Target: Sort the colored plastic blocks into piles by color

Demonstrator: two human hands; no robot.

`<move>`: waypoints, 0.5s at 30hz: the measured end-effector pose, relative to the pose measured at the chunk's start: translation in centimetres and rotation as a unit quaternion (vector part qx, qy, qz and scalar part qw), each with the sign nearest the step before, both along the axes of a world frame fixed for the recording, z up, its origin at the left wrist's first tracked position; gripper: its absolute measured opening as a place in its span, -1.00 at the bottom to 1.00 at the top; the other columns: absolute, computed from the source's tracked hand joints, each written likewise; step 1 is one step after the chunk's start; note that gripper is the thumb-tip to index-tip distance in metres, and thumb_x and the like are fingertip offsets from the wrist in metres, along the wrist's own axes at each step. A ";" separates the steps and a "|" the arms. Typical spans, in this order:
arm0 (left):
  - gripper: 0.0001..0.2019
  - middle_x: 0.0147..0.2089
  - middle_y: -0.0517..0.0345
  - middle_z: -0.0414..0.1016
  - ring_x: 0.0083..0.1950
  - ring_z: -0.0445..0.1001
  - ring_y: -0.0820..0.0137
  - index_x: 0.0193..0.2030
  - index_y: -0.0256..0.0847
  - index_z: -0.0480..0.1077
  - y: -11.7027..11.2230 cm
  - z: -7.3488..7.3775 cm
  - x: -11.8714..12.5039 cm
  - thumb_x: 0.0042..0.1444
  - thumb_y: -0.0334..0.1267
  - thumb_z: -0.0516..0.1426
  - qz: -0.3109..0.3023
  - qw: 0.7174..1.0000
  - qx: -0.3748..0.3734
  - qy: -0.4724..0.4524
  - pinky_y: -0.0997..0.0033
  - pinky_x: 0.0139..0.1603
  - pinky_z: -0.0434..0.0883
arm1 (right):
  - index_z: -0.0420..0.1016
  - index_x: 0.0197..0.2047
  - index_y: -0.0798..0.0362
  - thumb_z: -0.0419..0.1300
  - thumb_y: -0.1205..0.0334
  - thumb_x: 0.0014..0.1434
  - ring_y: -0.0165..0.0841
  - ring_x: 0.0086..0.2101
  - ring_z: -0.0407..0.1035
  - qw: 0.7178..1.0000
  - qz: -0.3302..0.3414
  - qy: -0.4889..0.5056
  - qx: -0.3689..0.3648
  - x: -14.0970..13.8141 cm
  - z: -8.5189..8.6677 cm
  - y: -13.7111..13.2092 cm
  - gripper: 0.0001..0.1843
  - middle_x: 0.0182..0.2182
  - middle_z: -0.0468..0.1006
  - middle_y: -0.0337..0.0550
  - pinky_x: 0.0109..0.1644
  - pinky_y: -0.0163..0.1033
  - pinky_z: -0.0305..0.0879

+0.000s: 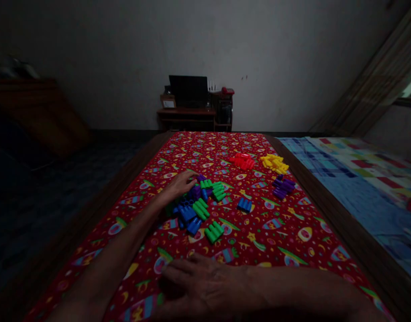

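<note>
My left hand (182,182) reaches to the far left side of a mixed pile of plastic toy blocks, thumb and fingers apart, its fingertips beside a purple block (201,178). In the pile lie purple blocks (194,193), blue blocks (187,213) and green blocks (201,209), each with ribbed tubes side by side. Just in front of the pile is a loose green block (214,232), and to its right a loose blue block (244,205). Nearest to me, my right hand (205,281) is palm down over the red patterned cloth (259,250), fingers spread, holding nothing that shows.
Farther right on the cloth are separate heaps of red blocks (243,161), yellow blocks (275,163) and purple blocks (283,187). A bed (356,192) adjoins on the right. Beyond the table's far edge stands a desk (187,112) with a dark monitor (189,91).
</note>
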State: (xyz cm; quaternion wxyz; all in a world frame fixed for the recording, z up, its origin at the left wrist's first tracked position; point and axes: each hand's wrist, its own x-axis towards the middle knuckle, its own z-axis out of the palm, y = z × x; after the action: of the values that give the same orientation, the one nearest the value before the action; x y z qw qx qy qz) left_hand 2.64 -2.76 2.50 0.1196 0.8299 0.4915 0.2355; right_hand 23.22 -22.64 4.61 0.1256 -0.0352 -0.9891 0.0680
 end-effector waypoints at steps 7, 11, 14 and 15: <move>-0.64 0.00 -0.01 0.57 0.03 0.51 0.23 -0.04 -0.22 0.50 0.3 -0.4 -0.3 0.15 -0.15 0.01 -0.002 1.000 -0.010 -0.012 0.21 0.12 0.41 | 0.39 0.05 0.00 -0.06 0.09 0.40 -0.21 0.07 0.27 0.997 0.047 0.000 0.059 -0.4 -2.2 -0.6 -0.68 0.07 0.41 0.05 0.00 -0.13 0.23; -0.64 -0.02 0.00 0.58 -0.01 0.52 0.26 -0.06 -0.22 0.51 -0.1 -0.2 0.0 0.18 -0.15 -0.01 -0.021 1.000 -0.016 -0.008 0.26 0.09 0.42 | 0.38 0.07 0.00 -0.08 0.06 0.40 -0.22 0.04 0.27 0.997 0.050 0.005 0.057 -0.3 -2.2 -0.4 -0.66 0.00 0.43 0.00 0.01 -0.13 0.22; -0.66 -0.05 0.06 0.59 -0.04 0.52 0.29 -0.08 -0.19 0.52 -0.4 0.0 0.2 0.18 -0.16 -0.01 -0.016 0.999 -0.027 -0.006 0.30 0.07 0.43 | 0.38 0.06 0.00 -0.08 0.07 0.40 -0.23 0.04 0.28 0.997 0.049 0.008 0.054 -0.4 -2.4 -0.5 -0.66 0.01 0.43 0.02 0.03 -0.13 0.22; -0.66 -0.06 0.06 0.59 -0.05 0.52 0.30 -0.09 -0.18 0.52 -0.4 0.0 0.3 0.17 -0.17 -0.01 -0.016 0.999 -0.032 -0.007 0.31 0.06 0.43 | 0.39 0.05 0.00 -0.08 0.09 0.40 -0.23 0.03 0.29 0.997 0.049 0.009 0.054 -0.4 -2.5 -0.5 -0.67 0.01 0.43 0.02 0.02 -0.12 0.23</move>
State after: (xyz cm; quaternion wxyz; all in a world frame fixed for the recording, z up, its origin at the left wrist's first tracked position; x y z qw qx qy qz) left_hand 2.90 -3.18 2.53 0.1532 0.8318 0.4844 0.2235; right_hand 22.79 -23.13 2.10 0.1331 0.0207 -0.9907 0.0207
